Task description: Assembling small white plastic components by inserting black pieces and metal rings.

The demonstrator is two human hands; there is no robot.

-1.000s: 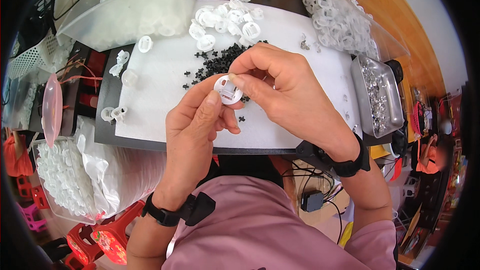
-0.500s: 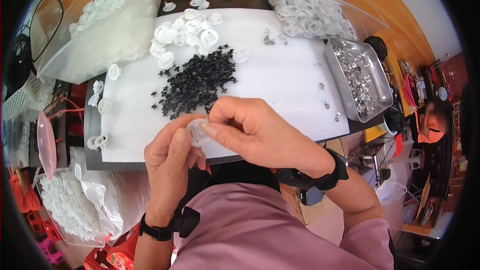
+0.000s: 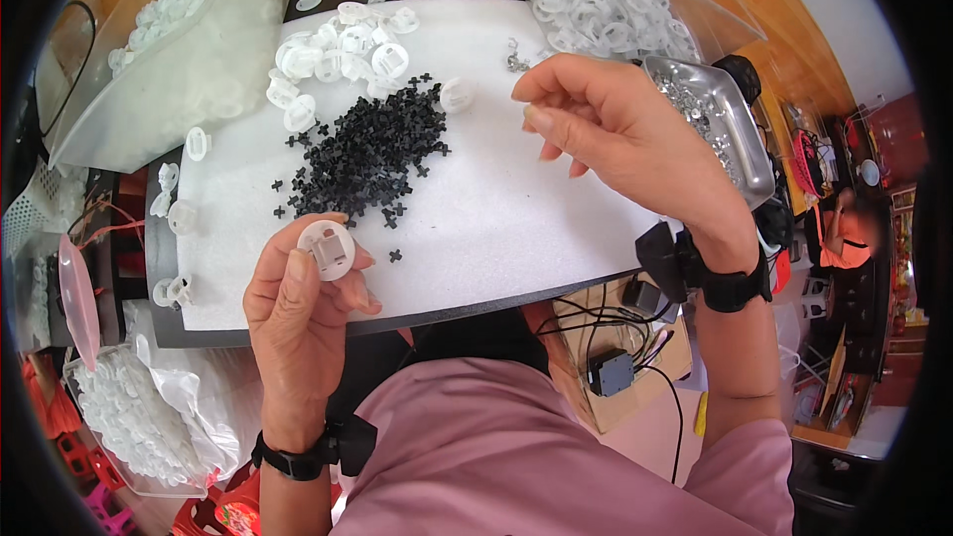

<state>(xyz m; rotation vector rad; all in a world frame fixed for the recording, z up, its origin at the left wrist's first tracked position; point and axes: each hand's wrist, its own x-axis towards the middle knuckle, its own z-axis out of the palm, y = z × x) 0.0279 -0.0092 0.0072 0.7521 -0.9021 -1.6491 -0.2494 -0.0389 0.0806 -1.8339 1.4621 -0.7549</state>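
My left hand (image 3: 298, 283) is closed on a round white plastic piece (image 3: 327, 250) with rectangular slots, holding it by its rim over the front of the white foam sheet (image 3: 486, 238). My right hand (image 3: 620, 134) is above the right part of the sheet, its thumb and index finger slightly apart and nothing visible between them. Just beyond its fingertips lie a few small metal clips (image 3: 516, 60). A heap of small black cross-shaped pieces (image 3: 372, 149) spreads over the middle of the sheet, and behind it is a pile of similar white round pieces (image 3: 342, 50).
A metal tray (image 3: 749, 134) of small shiny parts stands at the right, partly behind my right hand. Large clear bins hold white pieces at the back left (image 3: 189, 89) and back right (image 3: 606, 5). A person in orange (image 3: 844, 238) is far right.
My right hand has left the round white piece and moved right and away from me. My left hand still holds the piece, whose slotted face now shows. The whole view has shifted slightly.
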